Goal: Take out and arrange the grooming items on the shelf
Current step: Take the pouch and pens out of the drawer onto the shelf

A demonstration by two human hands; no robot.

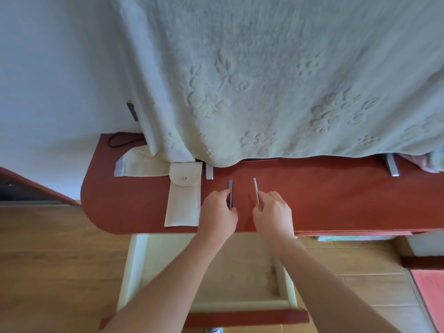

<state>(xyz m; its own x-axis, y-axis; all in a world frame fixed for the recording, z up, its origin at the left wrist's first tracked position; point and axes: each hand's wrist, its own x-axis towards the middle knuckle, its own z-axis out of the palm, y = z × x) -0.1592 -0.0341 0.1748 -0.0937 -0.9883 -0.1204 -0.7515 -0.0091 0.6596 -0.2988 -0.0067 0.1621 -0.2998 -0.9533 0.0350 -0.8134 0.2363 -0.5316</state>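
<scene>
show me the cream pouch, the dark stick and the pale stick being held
cream pouch [183,207]: head view, middle of its body below the flap
dark stick [231,186]: head view, free upper end
pale stick [255,188]: head view, free upper shaft

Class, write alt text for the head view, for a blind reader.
Over a red-brown shelf, the left hand grips a dark slim tool and the right hand pinches a pale stick. A cream pouch lies beside the left hand, an open drawer below.
</scene>
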